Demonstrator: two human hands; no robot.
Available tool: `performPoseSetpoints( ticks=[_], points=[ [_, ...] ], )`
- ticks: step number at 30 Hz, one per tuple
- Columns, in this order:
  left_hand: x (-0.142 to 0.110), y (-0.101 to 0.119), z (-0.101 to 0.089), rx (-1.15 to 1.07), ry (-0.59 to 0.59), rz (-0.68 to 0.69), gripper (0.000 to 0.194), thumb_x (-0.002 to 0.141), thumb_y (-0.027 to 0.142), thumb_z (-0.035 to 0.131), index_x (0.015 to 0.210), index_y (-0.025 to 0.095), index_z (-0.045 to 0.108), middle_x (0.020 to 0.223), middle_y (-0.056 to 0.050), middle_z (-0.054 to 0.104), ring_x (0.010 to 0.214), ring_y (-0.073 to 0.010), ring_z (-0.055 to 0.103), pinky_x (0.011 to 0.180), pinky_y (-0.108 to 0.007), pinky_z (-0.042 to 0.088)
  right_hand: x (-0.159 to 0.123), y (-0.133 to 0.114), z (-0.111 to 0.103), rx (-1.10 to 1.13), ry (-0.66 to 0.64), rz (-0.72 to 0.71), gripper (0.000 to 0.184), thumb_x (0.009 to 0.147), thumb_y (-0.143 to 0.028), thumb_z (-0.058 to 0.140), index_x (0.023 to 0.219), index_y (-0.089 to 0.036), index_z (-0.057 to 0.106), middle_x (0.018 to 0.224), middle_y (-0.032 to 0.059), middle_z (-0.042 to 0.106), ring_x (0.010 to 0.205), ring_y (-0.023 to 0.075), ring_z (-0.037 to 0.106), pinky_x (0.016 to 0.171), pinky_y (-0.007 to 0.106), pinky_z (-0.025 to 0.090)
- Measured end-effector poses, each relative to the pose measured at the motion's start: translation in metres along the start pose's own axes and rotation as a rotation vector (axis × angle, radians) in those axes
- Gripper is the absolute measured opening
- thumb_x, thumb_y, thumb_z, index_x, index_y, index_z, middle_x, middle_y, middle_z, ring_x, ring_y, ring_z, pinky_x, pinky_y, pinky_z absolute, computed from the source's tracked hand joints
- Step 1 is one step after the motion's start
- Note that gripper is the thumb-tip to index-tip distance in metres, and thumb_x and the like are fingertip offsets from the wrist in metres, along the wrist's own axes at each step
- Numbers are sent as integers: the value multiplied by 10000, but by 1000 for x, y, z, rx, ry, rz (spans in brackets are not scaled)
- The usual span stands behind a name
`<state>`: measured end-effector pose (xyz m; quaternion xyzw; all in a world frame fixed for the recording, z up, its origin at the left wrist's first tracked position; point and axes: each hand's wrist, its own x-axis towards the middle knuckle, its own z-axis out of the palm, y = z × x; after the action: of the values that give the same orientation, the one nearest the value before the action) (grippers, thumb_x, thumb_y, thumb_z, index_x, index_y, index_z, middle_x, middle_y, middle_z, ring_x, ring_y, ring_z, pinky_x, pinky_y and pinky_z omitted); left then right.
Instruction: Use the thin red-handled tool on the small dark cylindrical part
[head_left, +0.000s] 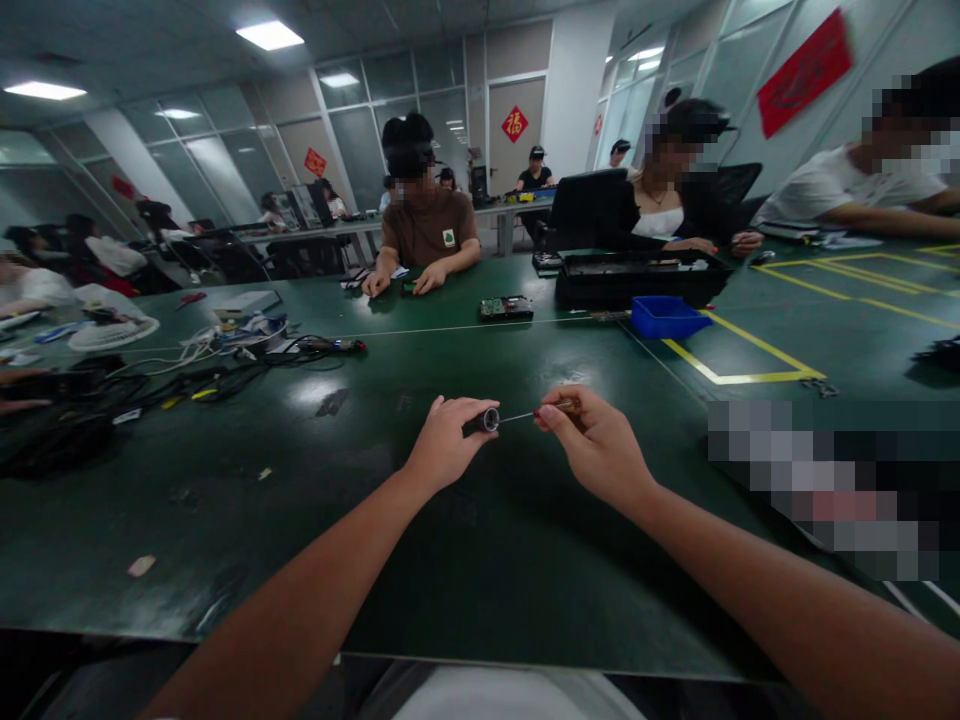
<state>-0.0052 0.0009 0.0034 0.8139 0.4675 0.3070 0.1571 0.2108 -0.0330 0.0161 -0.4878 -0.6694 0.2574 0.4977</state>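
My left hand is closed around a small dark cylindrical part, whose round end with a pale ring faces right. What the part belongs to cannot be made out. In my right hand is a screwdriver, gripped by its amber and red handle. Its thin shaft points left, and the tip is at the ringed end of the part; whether it sits inside cannot be told. Both hands are above the green table, near its middle.
Tangled cables lie on the left. A circuit board, a blue bin and a long black casing stand farther back. Yellow tape marks the right side. A person in brown works opposite, others beside.
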Motion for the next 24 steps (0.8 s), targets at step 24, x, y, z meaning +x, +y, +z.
performPoseSetpoints(
  ticks=[24],
  points=[
    [0, -1, 2, 0, -23, -9, 377, 869, 293, 697, 1242, 291, 639, 1251, -38, 684, 1193, -243, 588, 1168, -570, 216, 0, -3, 0, -36, -22, 8, 138, 934, -356, 558, 956, -225, 591, 840, 45, 725, 791, 220, 711, 703, 358, 533]
  ],
)
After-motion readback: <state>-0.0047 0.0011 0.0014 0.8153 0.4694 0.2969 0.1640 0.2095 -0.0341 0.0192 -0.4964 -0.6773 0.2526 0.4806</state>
